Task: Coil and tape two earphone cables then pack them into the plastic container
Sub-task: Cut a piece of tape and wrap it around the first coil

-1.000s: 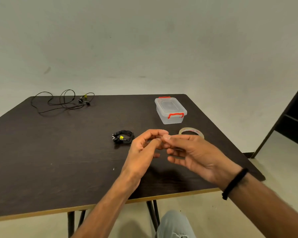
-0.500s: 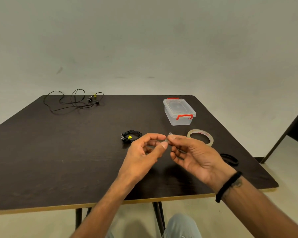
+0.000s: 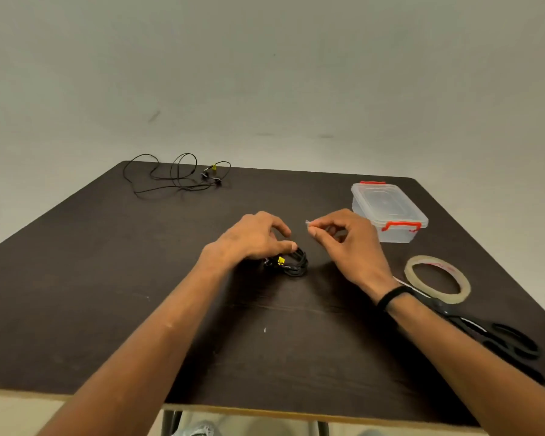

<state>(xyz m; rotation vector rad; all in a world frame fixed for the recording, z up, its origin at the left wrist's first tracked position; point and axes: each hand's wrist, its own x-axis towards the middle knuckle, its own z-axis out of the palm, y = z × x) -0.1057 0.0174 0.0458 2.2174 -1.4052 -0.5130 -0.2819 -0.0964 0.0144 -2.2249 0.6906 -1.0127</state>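
Left hand curls its grip onto the coiled earphone cable mid-bench; right hand pinches a tape piece. The loose earphone cable lies at the far-left edge. Rightward the plastic container, tape roll and scissors crowd the edge.

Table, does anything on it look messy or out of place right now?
Only the second earphone cable at the far left corner: it lies sprawled in loose loops, uncoiled. The coiled earphone cable, closed plastic container, tape roll and scissors look orderly.
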